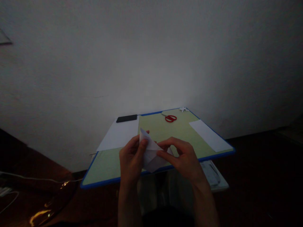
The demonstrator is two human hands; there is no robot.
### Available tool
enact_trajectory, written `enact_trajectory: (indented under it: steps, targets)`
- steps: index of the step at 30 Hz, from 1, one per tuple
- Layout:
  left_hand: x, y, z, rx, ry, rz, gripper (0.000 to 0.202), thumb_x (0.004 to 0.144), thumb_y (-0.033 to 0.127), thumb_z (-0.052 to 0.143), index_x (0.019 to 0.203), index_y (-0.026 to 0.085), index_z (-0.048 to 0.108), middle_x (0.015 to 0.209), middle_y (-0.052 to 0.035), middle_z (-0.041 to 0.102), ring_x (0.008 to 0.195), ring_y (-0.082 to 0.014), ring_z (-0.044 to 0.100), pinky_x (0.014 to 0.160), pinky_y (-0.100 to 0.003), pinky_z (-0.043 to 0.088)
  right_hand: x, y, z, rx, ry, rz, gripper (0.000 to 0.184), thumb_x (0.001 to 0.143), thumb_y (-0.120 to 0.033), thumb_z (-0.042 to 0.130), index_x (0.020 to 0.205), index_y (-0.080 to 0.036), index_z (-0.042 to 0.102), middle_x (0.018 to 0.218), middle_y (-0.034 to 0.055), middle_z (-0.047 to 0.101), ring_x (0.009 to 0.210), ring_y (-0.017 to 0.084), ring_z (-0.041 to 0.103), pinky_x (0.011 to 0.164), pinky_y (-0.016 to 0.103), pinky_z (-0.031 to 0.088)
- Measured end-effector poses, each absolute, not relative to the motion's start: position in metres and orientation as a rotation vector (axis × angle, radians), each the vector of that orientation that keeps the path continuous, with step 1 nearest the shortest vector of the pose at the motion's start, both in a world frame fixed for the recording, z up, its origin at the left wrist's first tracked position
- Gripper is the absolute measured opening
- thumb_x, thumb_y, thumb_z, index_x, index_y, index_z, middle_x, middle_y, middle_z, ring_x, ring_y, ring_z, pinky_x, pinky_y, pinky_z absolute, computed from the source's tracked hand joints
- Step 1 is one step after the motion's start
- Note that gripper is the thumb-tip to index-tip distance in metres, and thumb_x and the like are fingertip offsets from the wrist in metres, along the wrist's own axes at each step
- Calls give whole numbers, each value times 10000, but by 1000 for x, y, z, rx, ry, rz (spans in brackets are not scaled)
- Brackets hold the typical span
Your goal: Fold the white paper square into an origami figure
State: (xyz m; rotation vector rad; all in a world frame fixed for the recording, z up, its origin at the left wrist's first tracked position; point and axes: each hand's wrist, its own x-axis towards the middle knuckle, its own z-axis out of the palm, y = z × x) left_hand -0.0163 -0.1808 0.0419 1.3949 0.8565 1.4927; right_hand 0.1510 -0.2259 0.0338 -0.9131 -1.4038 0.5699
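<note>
Left hand (131,157) and right hand (183,154) pinch one folded paper (153,161) above the table's (106,168) near edge

The left hand grips the folded paper along one side, its thumb pressed flat on the front layer. The right hand, thumb and bent forefinger brought together, nips a fold at the other side. The paper is thin, white and matt, with a pointed tip at the top and slanting creases below.

The table has a smooth, pale green top bordered by a blue rim. Towards its far edge lie scissors (170,118) with glossy red loop handles and a slim metal blade. At its far left, a large white sheet (120,137) lies flat, a thin black slab (126,118) resting on the sheet's far end. Along its right edge runs a narrow white sheet (209,135), straight-sided; at its far right corner sits a small, jagged white piece (183,109). Behind the table rises a plain grey wall (151,63). Left of the table, a thin white cable (40,178) trails across the dark, shiny floor (54,197).
</note>
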Motion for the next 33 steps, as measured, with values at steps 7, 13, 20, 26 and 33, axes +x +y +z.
enact_trajectory:
  steps: [7, 13, 20, 26, 33]
  targets:
    - [-11, -187, 50, 1376, 847, 1561, 332, 864, 487, 804, 1014, 190, 794, 823, -75, 812, 648, -196, 748, 582, -263, 591, 151, -227, 35, -928, -1439, 590, 122, 849, -199, 841, 952, -239, 789, 847, -12, 767, 782, 159, 687, 766, 297, 541]
    - [-16, -183, 48, 1368, 846, 1612, 232, 879, 416, 804, 907, 186, 796, 780, -52, 794, 674, -167, 740, 604, -232, 581, 155, -231, 35, -947, -1529, 540, 99, 865, -209, 835, 943, -237, 780, 823, -31, 752, 774, 142, 684, 769, 274, 528]
    - [-13, -182, 52, 1251, 826, 1691, 252, 815, 416, 845, 828, 175, 772, 689, -26, 765, 622, -155, 708, 556, -212, 531, 154, -232, 37, -926, -1601, 528, 70, 893, -209, 806, 953, -233, 780, 823, -19, 742, 769, 149, 682, 763, 278, 534]
    - [-14, -182, 55, 1202, 785, 1698, 236, 837, 412, 813, 798, 183, 773, 676, -20, 756, 605, -137, 680, 553, -206, 503, 154, -233, 37, -920, -1585, 517, 113, 898, -207, 798, 999, -255, 781, 846, -16, 734, 805, 160, 690, 786, 291, 546]
    - [-13, -179, 54, 1091, 775, 1764, 202, 798, 381, 850, 827, 187, 802, 735, -43, 787, 701, -169, 741, 642, -245, 547, 158, -232, 34, -793, -1557, 389, 230, 927, -176, 769, 1104, -317, 809, 895, -9, 745, 788, 146, 682, 686, 277, 534]
